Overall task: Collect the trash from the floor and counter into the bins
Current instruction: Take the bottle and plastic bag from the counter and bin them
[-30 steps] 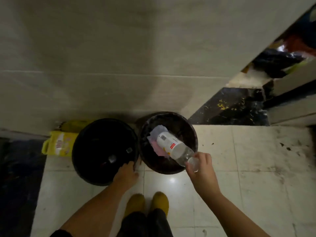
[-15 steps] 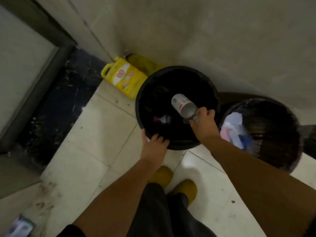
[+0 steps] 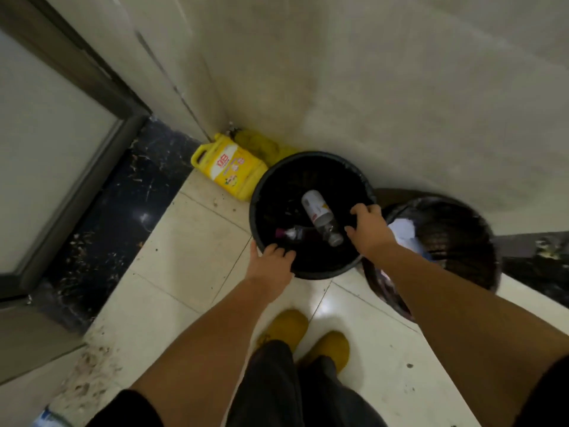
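Observation:
Two round black bins stand against the wall. In the left bin [image 3: 261, 192] lies a clear plastic bottle [image 3: 318, 211] with a white label, next to a smaller bottle with a pink cap [image 3: 288, 233]. My left hand [image 3: 272, 261] grips the near rim of the left bin. My right hand [image 3: 369, 229] hovers over that bin's right edge with fingers spread and nothing in them. The right bin [image 3: 462, 229] holds crumpled white and pink paper [image 3: 403, 231], partly hidden by my right forearm.
A yellow jug [image 3: 229, 167] lies on the floor behind the left bin, in the wall corner. A dark marble strip [image 3: 117, 211] and a door frame [image 3: 83, 143] run along the left. My yellow shoes [image 3: 304, 337] stand on the white tiles. A bit of blue-white litter [image 3: 46, 417] shows at the bottom left.
My right hand carried the bottle from the right bin over to the left bin and let go; the bottle now lies inside. The left hand stays on the rim.

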Demonstrator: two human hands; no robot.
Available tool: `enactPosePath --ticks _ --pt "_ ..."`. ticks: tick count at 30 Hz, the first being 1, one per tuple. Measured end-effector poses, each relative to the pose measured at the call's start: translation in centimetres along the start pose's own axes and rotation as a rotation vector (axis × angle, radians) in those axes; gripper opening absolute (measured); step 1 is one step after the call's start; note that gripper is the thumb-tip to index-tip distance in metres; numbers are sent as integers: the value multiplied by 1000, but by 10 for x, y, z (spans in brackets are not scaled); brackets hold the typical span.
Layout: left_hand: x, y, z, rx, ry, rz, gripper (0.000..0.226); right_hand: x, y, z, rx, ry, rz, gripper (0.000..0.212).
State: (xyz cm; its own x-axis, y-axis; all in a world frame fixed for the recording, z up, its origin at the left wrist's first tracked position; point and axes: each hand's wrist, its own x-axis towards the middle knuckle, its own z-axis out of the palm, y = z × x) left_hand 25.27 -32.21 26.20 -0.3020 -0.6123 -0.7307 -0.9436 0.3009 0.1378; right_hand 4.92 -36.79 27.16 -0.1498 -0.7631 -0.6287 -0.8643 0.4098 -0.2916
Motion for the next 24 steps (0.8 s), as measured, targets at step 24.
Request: enactPosePath --ticks 24 --pt "-282 362 -269 586 46 906 48 -503 118 -190 607 373 765 46"
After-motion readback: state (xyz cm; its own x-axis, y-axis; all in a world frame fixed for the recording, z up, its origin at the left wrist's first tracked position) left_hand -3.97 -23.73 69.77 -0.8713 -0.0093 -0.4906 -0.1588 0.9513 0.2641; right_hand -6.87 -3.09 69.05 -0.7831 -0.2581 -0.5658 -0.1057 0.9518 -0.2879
